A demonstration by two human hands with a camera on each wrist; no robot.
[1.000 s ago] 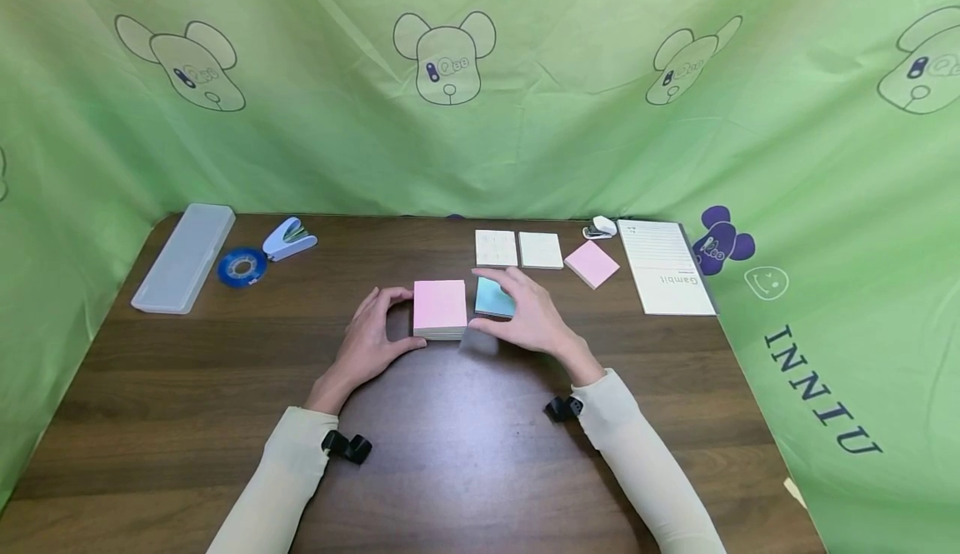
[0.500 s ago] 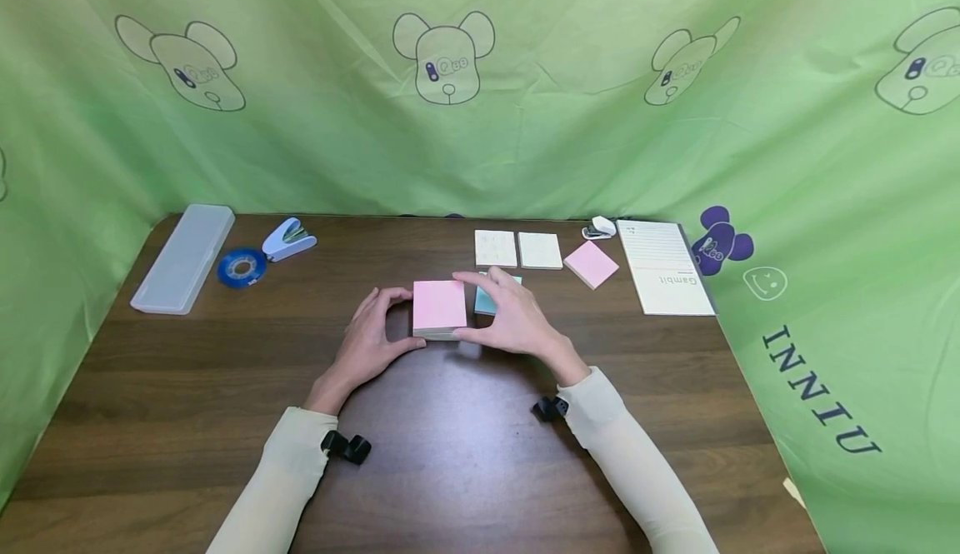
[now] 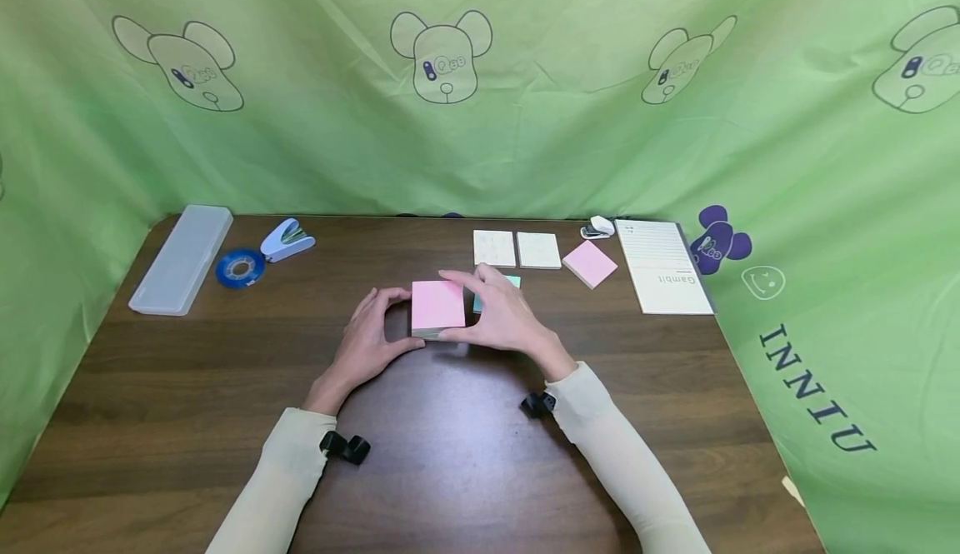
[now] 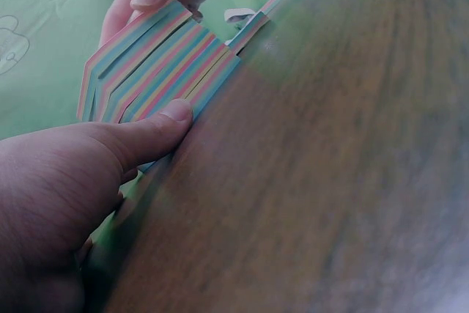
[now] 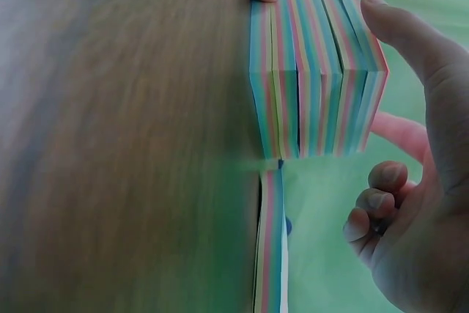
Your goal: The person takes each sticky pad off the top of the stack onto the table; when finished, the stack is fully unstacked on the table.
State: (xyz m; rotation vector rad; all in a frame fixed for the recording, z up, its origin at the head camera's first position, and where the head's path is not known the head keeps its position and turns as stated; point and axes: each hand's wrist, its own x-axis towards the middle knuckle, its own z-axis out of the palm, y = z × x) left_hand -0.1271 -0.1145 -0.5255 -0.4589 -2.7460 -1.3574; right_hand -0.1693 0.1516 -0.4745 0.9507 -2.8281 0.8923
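Observation:
A stack of sticky note pads [image 3: 435, 304], pink on top, sits mid-table; its sides show striped layers [image 5: 315, 108] of blue, pink and yellow in the right wrist view. My left hand [image 3: 367, 341] grips the stack from the left, with the thumb low on the near side and the fingers at the far side. Coming from the right, my right hand [image 3: 506, 312] spans the top of the stack, its thumb at the upper near edge and its index finger at the far edge. Beneath that hand lies a blue sticky note pad [image 3: 513, 281], mostly hidden.
Behind are two white pads [image 3: 494, 248], a pink pad [image 3: 590, 264], a small white stapler [image 3: 597, 227] and a lined notepad [image 3: 663, 267]. Back left hold a translucent case [image 3: 182, 261], a blue tape roll [image 3: 240, 268] and a light blue stapler [image 3: 287, 240]. Green cloth hangs behind.
My right hand has moved left from above the blue pad onto the top edges of the stack. My left hand and the stack have stayed in place.

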